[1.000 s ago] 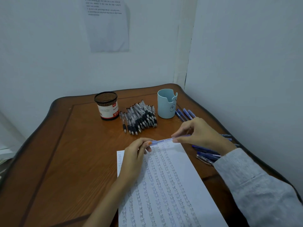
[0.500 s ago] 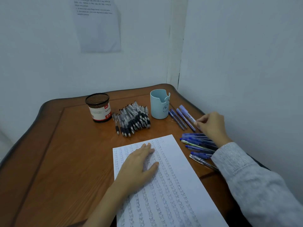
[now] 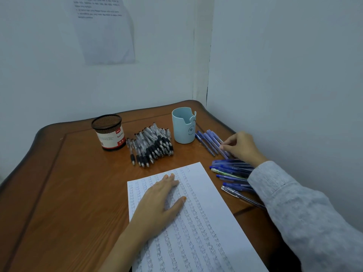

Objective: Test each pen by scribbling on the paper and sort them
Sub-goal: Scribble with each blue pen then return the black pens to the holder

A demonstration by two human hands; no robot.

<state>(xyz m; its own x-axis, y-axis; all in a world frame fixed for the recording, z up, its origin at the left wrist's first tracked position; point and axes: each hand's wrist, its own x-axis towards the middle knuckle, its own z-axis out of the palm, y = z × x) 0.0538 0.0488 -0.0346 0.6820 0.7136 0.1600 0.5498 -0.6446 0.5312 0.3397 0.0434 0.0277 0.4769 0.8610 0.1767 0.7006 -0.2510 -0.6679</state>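
Nearest, the left hand [image 3: 157, 201] is laid flat on the paper [image 3: 212, 193], palm down, fingers straight and close together, thumb spread to the side. Its grip is released and the sheet is simply pressed to the desk [image 3: 68, 183]. The paper is seen to be white, set at a slant in the middle of the desk, and filled with rows of small scribbled marks from top to bottom.

To the right, a grey sleeve [image 3: 306, 213] is stretched across the desk edge, and part of a loose heap of blue pens [image 3: 229, 170] is covered by it. The heap is fanned out just beside the paper's right edge, tips pointing left. A clear-barrelled pen [image 3: 241, 196] lies at its near side.

Farther on, the right hand [image 3: 242, 147] is reached out near the wall, fingers curled, fingertips set on the outermost pen [image 3: 216, 139] of a tidy row of blue pens [image 3: 204, 141]. Whether that pen is pinched or only touched cannot be told.

The row is laid just right of a light blue cup [image 3: 182, 128]. Left of the cup a stack of black pens [image 3: 155, 146] is piled, and beyond it a mesh pen holder [image 3: 110, 134] is stood upright. On the far wall a printed sheet [image 3: 106, 36] is hung.
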